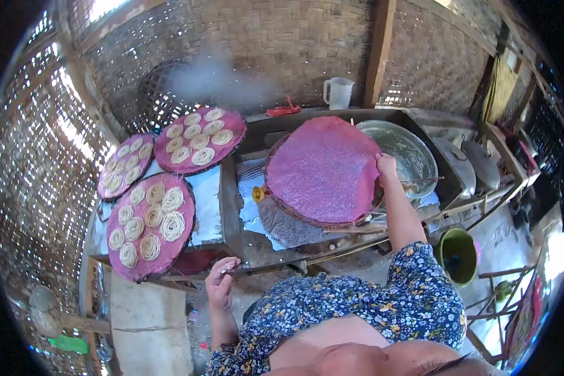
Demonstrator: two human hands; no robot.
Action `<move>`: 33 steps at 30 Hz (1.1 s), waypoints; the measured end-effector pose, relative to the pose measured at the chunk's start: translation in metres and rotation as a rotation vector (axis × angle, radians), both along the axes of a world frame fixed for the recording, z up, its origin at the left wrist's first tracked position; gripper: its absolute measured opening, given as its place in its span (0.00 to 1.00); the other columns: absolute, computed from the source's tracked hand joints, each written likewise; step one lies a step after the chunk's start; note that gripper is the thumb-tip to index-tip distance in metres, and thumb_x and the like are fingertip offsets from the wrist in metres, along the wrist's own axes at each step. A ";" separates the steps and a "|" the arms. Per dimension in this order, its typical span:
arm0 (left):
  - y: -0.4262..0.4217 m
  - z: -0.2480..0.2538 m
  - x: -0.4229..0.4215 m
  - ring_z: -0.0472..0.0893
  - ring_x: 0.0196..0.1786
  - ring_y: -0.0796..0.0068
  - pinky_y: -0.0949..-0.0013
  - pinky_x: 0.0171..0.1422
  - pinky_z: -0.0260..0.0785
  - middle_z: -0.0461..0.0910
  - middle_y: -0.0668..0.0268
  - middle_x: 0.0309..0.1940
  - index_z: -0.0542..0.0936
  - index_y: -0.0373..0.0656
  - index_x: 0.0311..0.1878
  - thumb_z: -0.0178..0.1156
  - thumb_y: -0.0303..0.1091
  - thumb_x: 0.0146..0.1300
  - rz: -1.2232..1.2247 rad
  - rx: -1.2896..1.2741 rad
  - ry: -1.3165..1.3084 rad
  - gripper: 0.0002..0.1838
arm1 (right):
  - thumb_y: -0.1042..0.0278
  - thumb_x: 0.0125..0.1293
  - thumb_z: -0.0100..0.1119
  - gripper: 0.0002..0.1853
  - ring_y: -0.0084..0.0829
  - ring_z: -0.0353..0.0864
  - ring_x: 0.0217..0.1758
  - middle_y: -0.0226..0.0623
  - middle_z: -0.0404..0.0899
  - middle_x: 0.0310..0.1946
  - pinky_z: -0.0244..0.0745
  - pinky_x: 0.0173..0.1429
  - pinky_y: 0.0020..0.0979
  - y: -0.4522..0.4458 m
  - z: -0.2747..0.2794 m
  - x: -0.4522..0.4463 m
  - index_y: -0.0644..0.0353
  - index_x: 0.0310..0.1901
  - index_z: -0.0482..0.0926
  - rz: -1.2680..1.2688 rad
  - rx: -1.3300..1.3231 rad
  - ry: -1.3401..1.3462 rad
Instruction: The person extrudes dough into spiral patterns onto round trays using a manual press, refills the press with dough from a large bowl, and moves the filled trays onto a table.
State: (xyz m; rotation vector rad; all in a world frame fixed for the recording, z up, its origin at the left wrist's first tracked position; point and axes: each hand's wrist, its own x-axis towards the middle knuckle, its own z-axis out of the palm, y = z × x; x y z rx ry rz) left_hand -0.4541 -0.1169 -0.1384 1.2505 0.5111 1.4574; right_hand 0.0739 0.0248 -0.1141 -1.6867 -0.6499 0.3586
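Observation:
My right hand grips the right edge of a round pink cloth. The cloth looks wet and lies spread over a round woven tray, whose rim shows along the lower left. Just right of that tray sits a large metal basin of cloudy liquid, partly hidden by the cloth and my right arm. My left hand hangs in the air in front of the counter, fingers bent and apart, with pale residue near the fingertips. No object shows in it.
Three round pink-covered trays, the nearest at left, carry several coiled pale noodle-like nests. A grey cloth lies below the woven tray. Behind stands a plastic jug. Metal lids and a green bucket are at right.

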 end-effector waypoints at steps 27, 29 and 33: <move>0.025 0.002 0.095 0.73 0.52 0.59 0.57 0.60 0.62 0.72 0.54 0.48 0.75 0.33 0.44 0.55 0.32 0.58 -0.120 -0.035 0.141 0.14 | 0.69 0.45 0.66 0.26 0.30 0.79 0.33 0.39 0.80 0.32 0.72 0.39 0.31 -0.046 0.018 0.010 0.63 0.49 0.73 0.487 -0.280 -0.356; 0.026 0.005 0.099 0.74 0.52 0.60 0.59 0.59 0.63 0.73 0.54 0.48 0.76 0.34 0.44 0.56 0.31 0.57 -0.119 -0.059 0.121 0.14 | 0.67 0.44 0.67 0.29 0.32 0.79 0.36 0.42 0.80 0.35 0.72 0.42 0.32 -0.033 -0.013 0.027 0.63 0.52 0.71 0.440 -0.206 -0.486; 0.029 0.005 0.107 0.74 0.52 0.60 0.59 0.59 0.63 0.73 0.54 0.47 0.76 0.34 0.44 0.56 0.31 0.57 -0.128 -0.067 0.137 0.13 | 0.65 0.44 0.67 0.31 0.34 0.79 0.40 0.44 0.79 0.38 0.71 0.45 0.32 -0.043 0.000 0.024 0.62 0.53 0.70 0.443 -0.242 -0.555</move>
